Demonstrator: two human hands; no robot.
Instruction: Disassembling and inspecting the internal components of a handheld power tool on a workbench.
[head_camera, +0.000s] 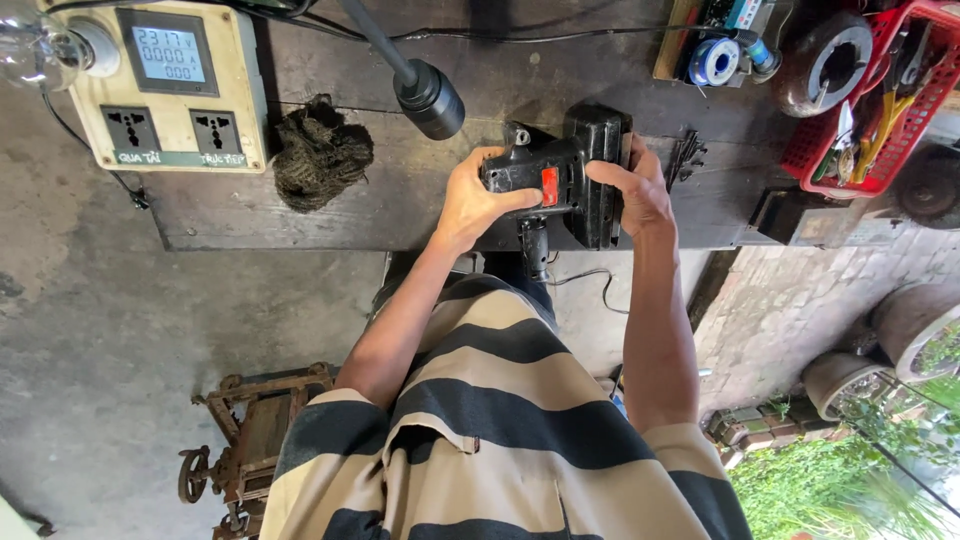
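On a dark wooden bench (330, 215), the left hand (472, 200) and the right hand (635, 190) both close around a black power tool (570, 170). Its lower side is hidden by fingers; its cord (590, 280) hangs below.

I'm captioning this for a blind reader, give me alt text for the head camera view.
Both hands grip a black power tool with a red switch on a dark workbench: left hand on the handle, right hand on the body. Nearby sit a cream socket box with a digital meter, a wire wad and a red basket of tools.
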